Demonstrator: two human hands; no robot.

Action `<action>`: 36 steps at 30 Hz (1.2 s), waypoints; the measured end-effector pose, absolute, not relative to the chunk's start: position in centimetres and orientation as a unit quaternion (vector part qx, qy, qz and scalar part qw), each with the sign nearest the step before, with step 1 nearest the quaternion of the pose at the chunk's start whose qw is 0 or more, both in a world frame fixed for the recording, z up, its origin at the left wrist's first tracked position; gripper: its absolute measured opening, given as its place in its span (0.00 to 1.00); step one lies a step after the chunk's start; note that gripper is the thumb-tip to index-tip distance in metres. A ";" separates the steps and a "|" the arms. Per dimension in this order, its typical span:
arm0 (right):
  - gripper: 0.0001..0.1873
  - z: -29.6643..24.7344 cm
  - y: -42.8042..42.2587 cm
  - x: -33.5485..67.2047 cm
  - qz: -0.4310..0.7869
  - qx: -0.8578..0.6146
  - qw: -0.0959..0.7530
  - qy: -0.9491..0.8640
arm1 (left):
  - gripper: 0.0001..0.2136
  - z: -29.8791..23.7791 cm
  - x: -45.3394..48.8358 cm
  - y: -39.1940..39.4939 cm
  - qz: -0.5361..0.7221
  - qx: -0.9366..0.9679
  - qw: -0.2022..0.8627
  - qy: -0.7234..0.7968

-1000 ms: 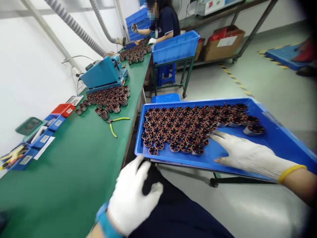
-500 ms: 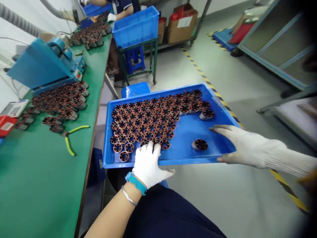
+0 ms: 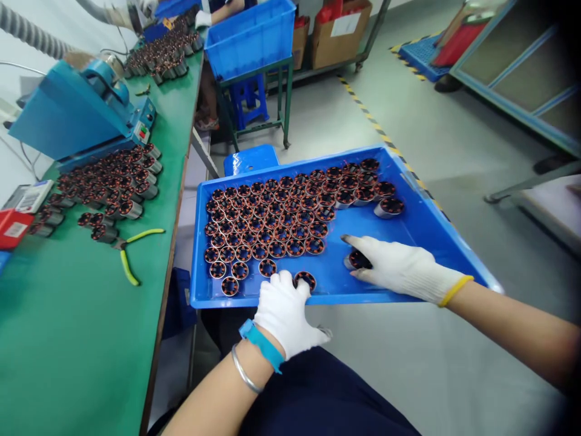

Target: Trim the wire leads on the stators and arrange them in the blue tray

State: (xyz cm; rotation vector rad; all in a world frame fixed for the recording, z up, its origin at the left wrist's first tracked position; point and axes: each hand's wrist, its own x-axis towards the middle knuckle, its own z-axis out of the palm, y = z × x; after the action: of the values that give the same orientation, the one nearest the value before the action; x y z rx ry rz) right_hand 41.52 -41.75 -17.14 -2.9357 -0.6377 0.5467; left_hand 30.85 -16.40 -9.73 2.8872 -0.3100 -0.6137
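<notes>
A blue tray [image 3: 349,298] lies before me with rows of motor stators [image 3: 276,227], round metal rings with copper windings. My left hand [image 3: 285,315], in a white glove, reaches over the near rim. Its fingertips touch a stator [image 3: 305,278] beside that rim, the thumb sticking out apart outside the tray. At the tray's right part, my gloved right hand [image 3: 394,266] has its dark-stained fingers and thumb around a single stator [image 3: 350,261], which they partly hide. Another stator [image 3: 389,208] stands behind that hand.
On the left, a green workbench [image 3: 86,333] bears more stators [image 3: 113,181], green-handled pliers [image 3: 129,248] and a blue machine [image 3: 77,115]. Farther back are a blue bin [image 3: 249,42] on a stand and a co-worker's gloved hand [image 3: 203,19]. A wheeled trolley [image 3: 521,72] stands right.
My right hand has moved left and closed around the lone stator. Near my left hand, the stators have shifted apart, one now closer to the near rim.
</notes>
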 end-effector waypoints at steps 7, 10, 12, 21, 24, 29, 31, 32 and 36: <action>0.44 -17.8 -38.5 43.3 0.040 -0.919 0.063 -0.388 | 0.25 -9.3 31.2 -15.2 -0.100 0.967 0.235 -0.023; 0.44 -18.6 -37.3 43.9 -0.039 -0.894 0.066 -0.442 | 0.18 -9.7 31.9 -14.2 -0.068 0.975 0.207 0.041; 0.44 -19.3 -36.9 44.2 -0.054 -0.891 0.070 -0.446 | 0.26 -10.1 31.6 -13.7 -0.083 0.980 0.178 0.034; 0.35 -19.5 -36.8 44.5 -0.061 -0.890 0.069 -0.447 | 0.25 -9.5 29.3 -12.6 -0.082 0.973 0.216 0.021; 0.32 -19.3 -36.7 44.5 -0.064 -0.885 0.070 -0.455 | 0.31 -9.9 29.7 -12.3 -0.047 0.976 0.211 0.012; 0.31 -19.7 -36.6 44.8 -0.089 -0.878 0.083 -0.462 | 0.38 -10.8 30.7 -13.9 -0.077 0.984 0.159 -0.016; 0.30 -20.1 -36.6 44.9 -0.101 -0.874 0.086 -0.468 | 0.41 -11.1 31.3 -14.8 -0.091 0.984 0.151 -0.015; 0.29 -20.3 -36.7 45.0 -0.107 -0.872 0.088 -0.470 | 0.43 -11.1 31.6 -15.2 -0.101 0.983 0.152 -0.008; 0.30 -21.3 -36.9 45.4 -0.120 -0.868 0.096 -0.472 | 0.46 -11.0 32.1 -15.4 -0.184 0.966 0.176 0.048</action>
State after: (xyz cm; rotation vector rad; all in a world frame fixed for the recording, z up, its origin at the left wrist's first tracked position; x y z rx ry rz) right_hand 45.41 -36.89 -21.27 -2.5736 -1.3979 -0.3555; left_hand 32.10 -15.36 -11.00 2.7355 0.1350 -0.5204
